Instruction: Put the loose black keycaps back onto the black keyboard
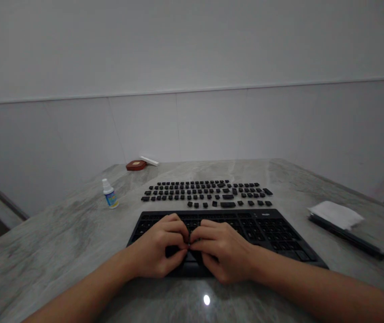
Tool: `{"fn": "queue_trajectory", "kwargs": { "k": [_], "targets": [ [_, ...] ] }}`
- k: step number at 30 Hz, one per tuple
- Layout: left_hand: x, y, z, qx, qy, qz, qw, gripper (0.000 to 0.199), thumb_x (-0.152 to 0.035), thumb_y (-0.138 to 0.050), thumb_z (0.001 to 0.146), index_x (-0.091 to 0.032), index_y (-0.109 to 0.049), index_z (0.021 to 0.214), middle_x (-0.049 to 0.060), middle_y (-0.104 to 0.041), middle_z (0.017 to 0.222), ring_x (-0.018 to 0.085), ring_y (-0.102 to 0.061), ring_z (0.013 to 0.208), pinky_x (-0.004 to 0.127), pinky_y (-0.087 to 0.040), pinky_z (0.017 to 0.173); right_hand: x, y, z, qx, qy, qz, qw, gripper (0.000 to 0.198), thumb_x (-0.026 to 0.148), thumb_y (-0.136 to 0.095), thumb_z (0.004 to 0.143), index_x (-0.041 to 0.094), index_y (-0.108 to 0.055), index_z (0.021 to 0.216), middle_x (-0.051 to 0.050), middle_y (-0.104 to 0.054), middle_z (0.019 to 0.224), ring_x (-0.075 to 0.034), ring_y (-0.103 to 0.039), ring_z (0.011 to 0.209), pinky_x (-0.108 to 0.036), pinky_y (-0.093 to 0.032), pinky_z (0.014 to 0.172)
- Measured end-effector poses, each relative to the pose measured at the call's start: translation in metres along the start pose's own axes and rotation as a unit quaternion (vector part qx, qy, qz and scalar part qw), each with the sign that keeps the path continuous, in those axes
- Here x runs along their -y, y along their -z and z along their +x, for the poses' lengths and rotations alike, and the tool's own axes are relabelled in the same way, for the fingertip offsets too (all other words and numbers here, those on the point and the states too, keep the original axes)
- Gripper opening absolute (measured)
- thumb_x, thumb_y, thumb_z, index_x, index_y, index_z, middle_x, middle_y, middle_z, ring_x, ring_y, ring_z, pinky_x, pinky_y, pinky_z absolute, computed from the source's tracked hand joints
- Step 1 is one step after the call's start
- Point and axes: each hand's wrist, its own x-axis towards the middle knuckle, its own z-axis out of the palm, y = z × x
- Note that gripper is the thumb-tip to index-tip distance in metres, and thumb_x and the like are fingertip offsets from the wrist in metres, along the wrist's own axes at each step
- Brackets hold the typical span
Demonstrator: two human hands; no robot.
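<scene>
A black keyboard [262, 233] lies flat in front of me, many of its key places bare. My left hand [165, 244] and my right hand [220, 249] meet over its front middle part. Thumb and fingers of both are pinched together, the fingertips almost touching each other. Whatever sits between them is too small and too hidden to name. Beyond the keyboard's back edge, loose black keycaps [228, 204] are laid out in several rows on the table. My hands cover part of the keyboard's middle and front.
The grey marble-patterned table [60, 251] reaches back to a pale wall. A small spray bottle [111, 197] stands at left. A reddish-brown case [135, 165] and a white flat object [149, 160] lie at the back. At right, a black stick-like tool [349, 237] touches a white cloth or tissue [336, 213].
</scene>
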Motion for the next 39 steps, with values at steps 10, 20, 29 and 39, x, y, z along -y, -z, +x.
{"fn": "queue_trajectory", "kwargs": {
  "k": [10,20,29,39],
  "targets": [
    [-0.002,-0.004,0.006,0.029,-0.035,0.054,0.997,0.016,-0.004,-0.051,0.077,-0.017,-0.057,0.069,0.004,-0.060,0.070,0.018,-0.053,0.071,0.036,-0.047,0.073,0.004,-0.002,0.005,0.067,-0.027,0.003,0.997,0.019,0.010,-0.049,0.063,0.014,-0.065,0.072,-0.004,-0.064,0.077,-0.015,-0.056,0.060,-0.027,-0.043,0.050],
    [-0.005,-0.004,0.014,0.064,-0.055,0.044,0.995,0.017,-0.006,-0.049,0.082,-0.018,-0.055,0.071,0.003,-0.059,0.070,0.019,-0.054,0.076,0.038,-0.049,0.085,0.005,0.006,0.004,0.107,-0.059,0.019,0.992,0.018,0.013,-0.051,0.064,0.016,-0.066,0.074,-0.003,-0.068,0.081,-0.015,-0.062,0.063,-0.025,-0.043,0.053],
    [0.015,-0.001,-0.003,0.033,0.122,0.064,0.990,0.025,-0.007,-0.046,0.092,-0.019,-0.059,0.110,0.009,-0.055,0.115,0.023,-0.053,0.108,0.042,-0.047,0.098,-0.004,-0.002,-0.005,-0.031,-0.077,0.064,0.994,0.027,0.009,-0.049,0.074,0.014,-0.072,0.087,-0.007,-0.070,0.084,-0.017,-0.066,0.072,-0.025,-0.052,0.066],
    [0.019,-0.003,-0.005,0.034,0.133,0.078,0.987,0.025,-0.008,-0.045,0.094,-0.021,-0.060,0.109,0.007,-0.056,0.115,0.023,-0.054,0.109,0.042,-0.048,0.100,-0.036,0.022,0.032,0.054,-0.265,-0.102,0.957,0.019,0.013,-0.060,0.078,0.017,-0.076,0.088,-0.007,-0.075,0.084,-0.021,-0.069,0.079,-0.031,-0.051,0.077]
  ]
}}
